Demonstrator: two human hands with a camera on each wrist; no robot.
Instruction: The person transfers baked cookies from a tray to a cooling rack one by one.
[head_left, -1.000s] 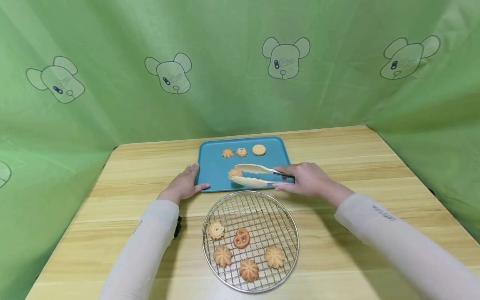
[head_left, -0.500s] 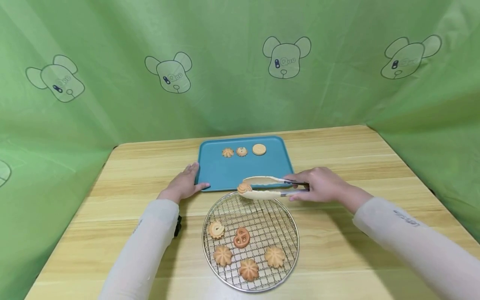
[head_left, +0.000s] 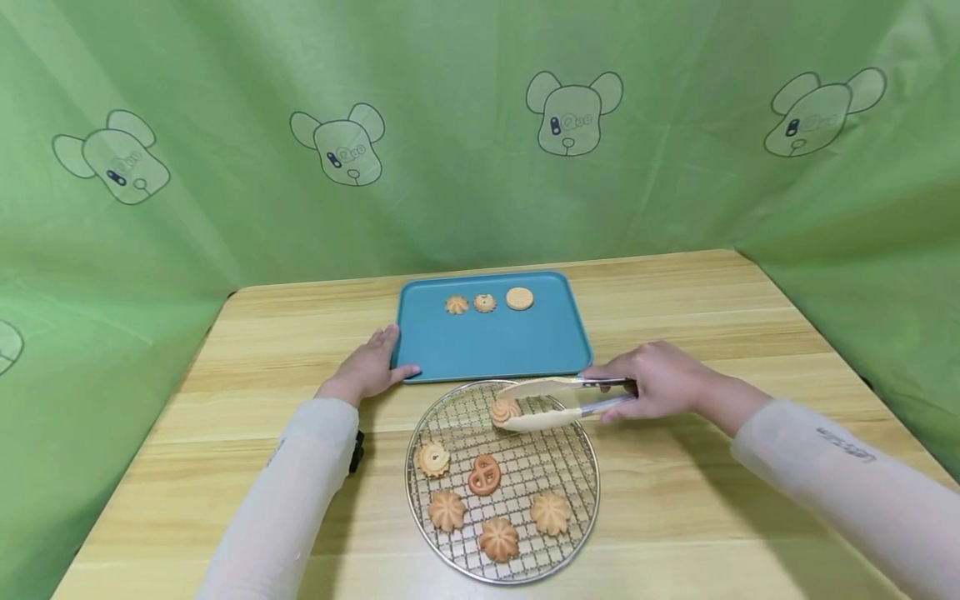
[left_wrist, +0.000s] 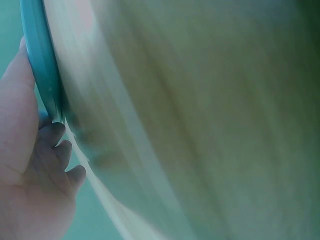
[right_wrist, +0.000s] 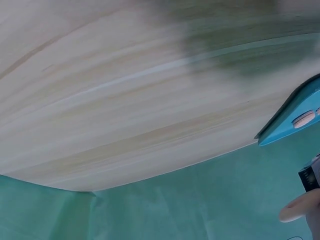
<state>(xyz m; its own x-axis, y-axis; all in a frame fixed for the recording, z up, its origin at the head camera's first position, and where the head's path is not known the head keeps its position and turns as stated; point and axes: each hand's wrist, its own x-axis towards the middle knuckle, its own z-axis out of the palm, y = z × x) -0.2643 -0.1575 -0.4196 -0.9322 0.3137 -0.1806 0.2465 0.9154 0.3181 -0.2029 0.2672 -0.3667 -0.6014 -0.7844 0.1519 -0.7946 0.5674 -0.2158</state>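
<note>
My right hand (head_left: 660, 382) grips a pair of tongs (head_left: 543, 420) with pale scalloped tips and metal arms. A round swirl cookie (head_left: 502, 411) sits between the tong tips, over the far part of a round wire rack (head_left: 542, 467). My left hand (head_left: 366, 367) rests at the left edge of a blue tray (head_left: 487, 348), the thumb over its near-left corner and the other fingers along its side. In the left wrist view the thumb lies against the tray rim (left_wrist: 42, 60). The right wrist view catches only a fingertip (right_wrist: 295, 207) at its right edge.
Three cookies lie along the tray's back: a flower-shaped one (head_left: 456, 305), a scalloped one (head_left: 484, 303) and a round one (head_left: 519, 298). On the rack are a pretzel-shaped cookie (head_left: 484, 475) and several others. A green curtain (head_left: 465, 217) stands behind the wooden table (head_left: 675, 308).
My right hand has moved toward me and to the right, bringing the tongs and the swirl cookie from over the tray to over the rack. My left hand has stayed put.
</note>
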